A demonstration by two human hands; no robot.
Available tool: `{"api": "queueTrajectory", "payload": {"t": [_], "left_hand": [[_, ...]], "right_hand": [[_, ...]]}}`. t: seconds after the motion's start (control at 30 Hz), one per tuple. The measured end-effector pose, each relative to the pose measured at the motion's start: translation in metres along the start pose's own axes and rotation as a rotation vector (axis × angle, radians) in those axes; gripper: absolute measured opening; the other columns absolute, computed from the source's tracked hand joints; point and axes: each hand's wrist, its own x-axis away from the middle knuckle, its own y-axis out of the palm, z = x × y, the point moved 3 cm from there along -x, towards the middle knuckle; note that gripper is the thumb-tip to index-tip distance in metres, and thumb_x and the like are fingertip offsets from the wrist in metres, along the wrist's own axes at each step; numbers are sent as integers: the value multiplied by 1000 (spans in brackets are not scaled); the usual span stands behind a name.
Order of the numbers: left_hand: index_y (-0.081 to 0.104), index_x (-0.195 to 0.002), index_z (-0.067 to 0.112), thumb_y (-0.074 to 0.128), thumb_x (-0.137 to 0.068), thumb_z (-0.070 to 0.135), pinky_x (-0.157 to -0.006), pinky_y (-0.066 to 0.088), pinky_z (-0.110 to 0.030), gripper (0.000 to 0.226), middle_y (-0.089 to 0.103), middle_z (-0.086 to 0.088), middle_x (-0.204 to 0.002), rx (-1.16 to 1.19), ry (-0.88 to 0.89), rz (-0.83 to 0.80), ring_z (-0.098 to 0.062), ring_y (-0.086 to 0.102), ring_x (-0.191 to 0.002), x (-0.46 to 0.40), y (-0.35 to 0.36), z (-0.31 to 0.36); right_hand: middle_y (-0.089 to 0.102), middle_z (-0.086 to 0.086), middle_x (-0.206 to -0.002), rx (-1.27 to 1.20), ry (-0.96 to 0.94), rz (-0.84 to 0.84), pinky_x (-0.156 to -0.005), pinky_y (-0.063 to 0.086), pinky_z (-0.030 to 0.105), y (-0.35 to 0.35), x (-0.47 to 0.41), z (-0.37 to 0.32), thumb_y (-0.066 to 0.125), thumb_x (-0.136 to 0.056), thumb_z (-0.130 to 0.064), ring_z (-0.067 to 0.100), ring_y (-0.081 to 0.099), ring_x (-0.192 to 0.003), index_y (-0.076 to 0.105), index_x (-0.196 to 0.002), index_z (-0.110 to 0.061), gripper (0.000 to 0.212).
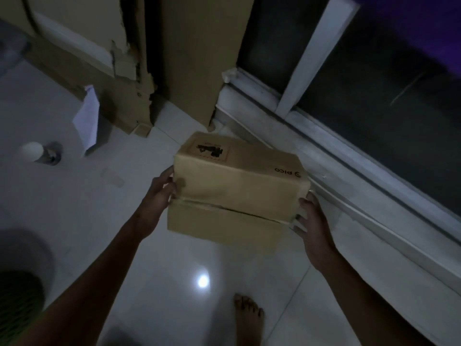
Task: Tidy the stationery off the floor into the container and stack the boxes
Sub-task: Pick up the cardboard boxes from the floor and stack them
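A brown cardboard box (237, 188) with a printed logo and a dark label on top hangs in the air over the white tiled floor (74, 196). A seam runs across its near side. My left hand (159, 196) grips the box's left side with the fingers wrapped around the edge. My right hand (311, 221) grips the right side, fingers curled against it. What lies under the box is hidden.
Tall cardboard sheets (194, 58) lean against the wall behind the box. A sliding window track (349, 176) runs along the right. White paper (87, 121) and a light bulb (32, 151) lie at the left. A bare foot (249, 318) stands near the bottom.
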Motion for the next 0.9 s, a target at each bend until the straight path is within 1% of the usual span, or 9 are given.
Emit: {"api": "queueTrajectory", "payload": {"t": [0.13, 0.27, 0.37, 0.43, 0.53, 0.67, 0.77, 0.83, 0.9], "left_hand": [[39, -134, 52, 44, -89, 39, -85, 54, -30, 46, 55, 15, -123, -21, -18, -113, -9, 57, -114, 55, 7, 37], [34, -137, 52, 46, -95, 38, -81, 54, -24, 45, 54, 19, -131, -29, 15, -219, -5, 54, -119, 111, 33, 82], [38, -136, 50, 39, -98, 30, -87, 50, -29, 43, 55, 18, -131, -31, 26, -279, -5, 54, -119, 146, 64, 123], [43, -135, 46, 36, -100, 26, -91, 47, -35, 41, 54, 14, -133, -28, 43, -325, -7, 53, -121, 167, 89, 150], [52, -131, 35, 37, -98, 23, -91, 45, -38, 38, 56, 9, -133, -30, 88, -394, -11, 53, -122, 193, 129, 190], [53, -131, 32, 41, -92, 30, -94, 41, -38, 41, 55, 8, -135, -63, 176, -483, -9, 52, -124, 225, 188, 244], [52, -132, 35, 42, -94, 29, -100, 37, -41, 40, 51, 11, -138, -103, 231, -566, -8, 49, -126, 246, 238, 279], [49, -133, 39, 47, -88, 42, -101, 36, -41, 45, 47, 16, -140, -145, 273, -631, -4, 46, -128, 263, 279, 305], [48, -134, 41, 50, -83, 49, -100, 36, -39, 51, 45, 17, -141, -161, 320, -707, -2, 44, -129, 281, 326, 332]], "right_hand": [[58, -28, -121, 39, -133, -34, -81, 47, 32, -40, 70, -37, 45, -95, -16, -2, 57, -109, 39, -130, -60, 56], [53, -14, -136, 93, -206, -57, -98, 46, 42, -91, 148, -66, 44, -94, -2, 11, 51, -124, 32, -137, -55, 70], [61, -10, -127, 78, -240, 10, -96, 46, 42, -132, 206, -90, 45, -92, 2, 13, 56, -117, 42, -129, -58, 70], [65, -15, -117, 64, -261, 85, -87, 50, 37, -161, 241, -104, 48, -93, -4, 9, 61, -108, 48, -121, -59, 62], [68, -15, -110, 21, -290, 188, -77, 50, 33, -209, 289, -113, 52, -90, -19, 9, 64, -100, 58, -118, -46, 40], [68, -11, -115, -32, -298, 275, -67, 54, 23, -272, 356, -111, 52, -85, -33, 8, 65, -101, 58, -124, -39, 39], [64, -9, -123, -73, -296, 361, -72, 54, 25, -319, 404, -101, 47, -91, -32, 10, 64, -106, 50, -132, -41, 42], [62, -10, -127, -122, -283, 422, -81, 52, 32, -351, 434, -91, 45, -93, -33, 12, 63, -110, 46, -135, -43, 43], [59, -16, -129, -219, -277, 498, -82, 51, 35, -383, 462, -82, 42, -97, -29, 10, 62, -111, 46, -133, -48, 41]]}}
